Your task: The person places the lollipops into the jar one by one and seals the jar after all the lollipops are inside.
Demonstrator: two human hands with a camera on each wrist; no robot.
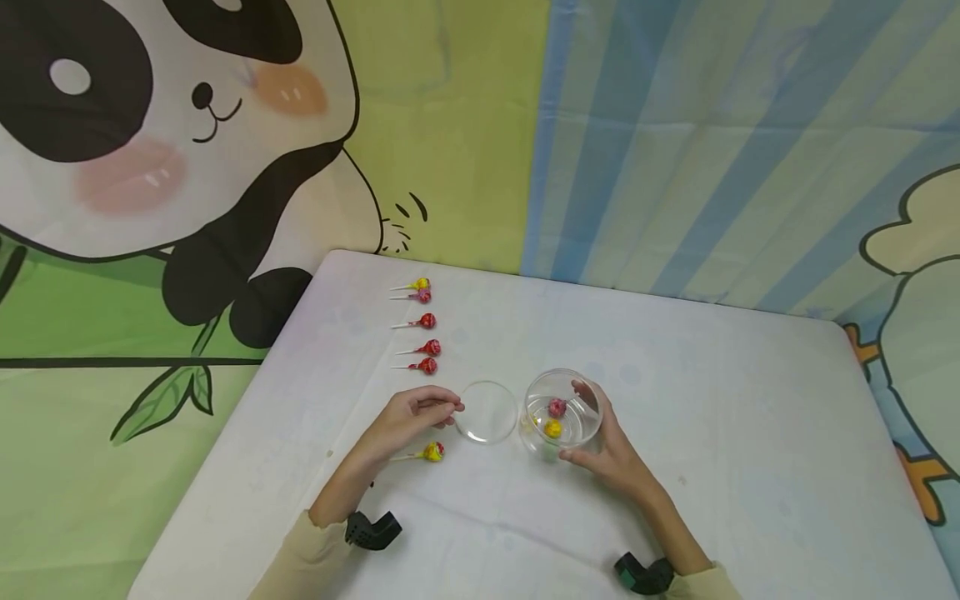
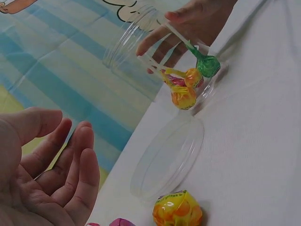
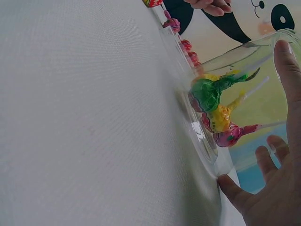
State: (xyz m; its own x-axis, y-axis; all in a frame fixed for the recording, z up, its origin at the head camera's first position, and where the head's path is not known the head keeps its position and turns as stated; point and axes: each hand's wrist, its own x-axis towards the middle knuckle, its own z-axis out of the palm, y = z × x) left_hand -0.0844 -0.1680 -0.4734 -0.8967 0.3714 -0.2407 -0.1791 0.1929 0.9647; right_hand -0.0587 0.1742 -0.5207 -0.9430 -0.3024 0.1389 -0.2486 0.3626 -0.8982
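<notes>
My right hand (image 1: 618,458) grips a clear jar (image 1: 576,417) around its side, the jar's open mouth facing up. In the right wrist view the jar holds a green lollipop (image 3: 205,95), yellow ones (image 3: 218,118) and a pink one (image 3: 229,137), heads down at the bottom. A round transparent lid (image 1: 487,412) lies on the table between jar and left hand. My left hand (image 1: 420,412) hovers at the lid's left edge, its fingers loosely bent and holding nothing. Just below that hand lies a yellow lollipop (image 1: 433,452).
Farther back on the white table (image 1: 712,400), several lollipops lie in a column, sticks pointing left: a yellow one (image 1: 420,284), a pink one (image 1: 423,297) and red ones (image 1: 428,322). Behind the table hangs a printed curtain (image 1: 450,125).
</notes>
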